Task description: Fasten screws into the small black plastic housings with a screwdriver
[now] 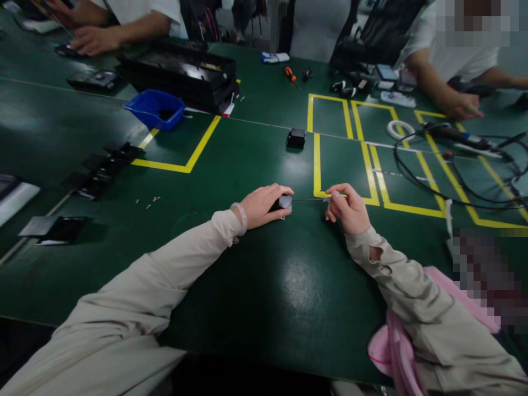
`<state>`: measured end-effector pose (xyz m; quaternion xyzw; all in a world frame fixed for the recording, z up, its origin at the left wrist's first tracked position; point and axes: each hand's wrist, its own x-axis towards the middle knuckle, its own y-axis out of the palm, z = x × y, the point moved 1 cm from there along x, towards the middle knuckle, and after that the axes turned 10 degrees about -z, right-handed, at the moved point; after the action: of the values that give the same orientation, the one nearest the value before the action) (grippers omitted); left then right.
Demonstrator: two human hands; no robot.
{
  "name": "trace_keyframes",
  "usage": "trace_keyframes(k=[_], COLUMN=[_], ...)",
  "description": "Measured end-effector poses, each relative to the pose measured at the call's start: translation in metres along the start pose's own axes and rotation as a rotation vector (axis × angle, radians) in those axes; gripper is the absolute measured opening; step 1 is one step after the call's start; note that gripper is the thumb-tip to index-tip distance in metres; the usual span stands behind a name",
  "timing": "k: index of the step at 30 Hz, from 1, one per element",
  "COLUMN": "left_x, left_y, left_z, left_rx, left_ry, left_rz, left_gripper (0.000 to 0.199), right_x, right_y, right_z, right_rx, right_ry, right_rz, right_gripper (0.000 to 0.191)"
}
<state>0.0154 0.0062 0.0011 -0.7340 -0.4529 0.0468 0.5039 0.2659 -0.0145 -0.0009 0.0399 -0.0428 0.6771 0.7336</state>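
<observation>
The fingers of the left hand (260, 207) are closed around a small black block (284, 203), thumb along the near side and fingers over the far side, with its pale grey end face turned toward the right. A thin metal shaft (309, 199) runs level from that face to the right hand (350, 213), whose thumb and forefinger pinch its other end; the grip there is mostly hidden, and whether the tip touches the block or enters it cannot be told. The block lies low over the green tabletop (264, 308), in front of the person, between the two wrists. A translucent bracelet (243, 218) circles the left wrist, and beige sleeves cover both arms. Just beyond the hands stands a second black block (296, 138), beside rectangles of yellow tape (317, 165). To the left, a few tiny pale pieces (155, 199) lie loose, with a row of black parts (97, 176) farther out. Beyond these, a blue bin (150, 113) sits next to a long black tray (218, 82). On the right are a white ring (401, 130) and looped black cable (421, 185). An orange-handled screwdriver (290, 73) lies at the far side, and two co-workers' arms reach over the table's far corners.
</observation>
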Motion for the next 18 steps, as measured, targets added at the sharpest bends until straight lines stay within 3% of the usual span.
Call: trace_keyframes(k=[18], left_x=[0.0001], left_y=[-0.0001], left_z=[0.0005], left_rx=[-0.055], left_ry=[-0.016], left_rz=[0.011], left_gripper=[0.042], right_x=[-0.0032], right_y=[0.0011], right_z=[0.004], right_rx=[-0.05], right_ry=[-0.046], right_rz=[-0.005], right_gripper=[0.023])
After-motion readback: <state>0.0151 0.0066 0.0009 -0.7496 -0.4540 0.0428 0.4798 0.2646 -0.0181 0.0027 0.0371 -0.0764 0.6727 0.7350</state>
